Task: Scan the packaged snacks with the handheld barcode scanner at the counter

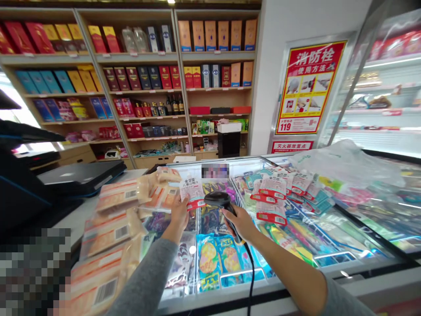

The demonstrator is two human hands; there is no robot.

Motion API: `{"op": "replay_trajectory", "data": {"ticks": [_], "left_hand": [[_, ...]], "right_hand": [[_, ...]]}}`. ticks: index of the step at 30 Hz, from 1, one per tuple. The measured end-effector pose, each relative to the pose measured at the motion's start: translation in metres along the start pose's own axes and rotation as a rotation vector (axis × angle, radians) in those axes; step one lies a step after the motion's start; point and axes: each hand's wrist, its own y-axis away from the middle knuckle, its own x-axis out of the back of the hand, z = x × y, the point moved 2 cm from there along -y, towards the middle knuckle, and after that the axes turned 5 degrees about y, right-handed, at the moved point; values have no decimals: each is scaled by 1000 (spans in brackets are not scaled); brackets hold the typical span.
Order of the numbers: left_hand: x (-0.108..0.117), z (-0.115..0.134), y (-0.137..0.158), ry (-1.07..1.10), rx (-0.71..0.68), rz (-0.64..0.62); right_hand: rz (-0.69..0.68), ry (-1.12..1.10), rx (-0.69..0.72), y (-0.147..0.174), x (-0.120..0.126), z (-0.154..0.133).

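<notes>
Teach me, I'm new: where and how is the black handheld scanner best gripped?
Probably round the scanner's slim handle, from the right, as the right hand does: it runs back from the wider head toward the wearer, with the cord trailing below.

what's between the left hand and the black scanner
In the head view, a red-and-white pouch, held by the left hand; whether it touches the scanner, I can't tell.

A white packet (pixel 192 192) with dark characters and a red lower band is held upright just left of the black scanner (pixel 216 198), which is gripped head-up, its black cord (pixel 252 272) hanging below.
</notes>
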Motion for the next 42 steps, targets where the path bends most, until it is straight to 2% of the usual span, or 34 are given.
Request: {"op": "replay_trajectory", "data": {"ticks": [4, 7, 10, 14, 17, 21, 23, 25, 28, 33, 35, 38, 40, 42], "left_hand": [[-4, 2, -1, -173, 29, -53], [-23, -4, -5, -294, 48, -107], [-63, -27, -13, -301, 97, -198], [-136, -77, -23, -256, 129, -356], [-178, -115, -28, -368, 21, -436], [-202, -143, -33, -747, -229, -559], [-204, -147, -37, -865, -297, -596], [-202, -147, -40, -918, -318, -575], [-199, -144, -40, -939, -300, -529], [-185, -123, -25, -866, -230, -575], [-171, -102, -16, -840, -232, -612], [-140, -55, -3, -862, -218, -665], [-112, -18, 2, -914, -210, -654], [-80, 21, 4, -965, -209, -584]], "right_hand": [[138, 50, 87, -8, 16, -9], [270, 16, 149, -17, 38, -15], [396, -23, 189, -24, 61, -17], [554, 43, 180, -30, 95, -10], [670, 164, 138, -32, 126, -3], [842, 318, 100, -32, 166, 5], [899, 366, 78, -32, 178, 7], [911, 391, 58, -33, 184, 9], [867, 398, 52, -33, 183, 9], [828, 412, 85, -28, 176, 6], [807, 406, 109, -25, 172, 5], [759, 381, 139, -21, 164, 5], [702, 366, 146, -19, 153, 4], [634, 323, 151, -17, 137, 3]]}}
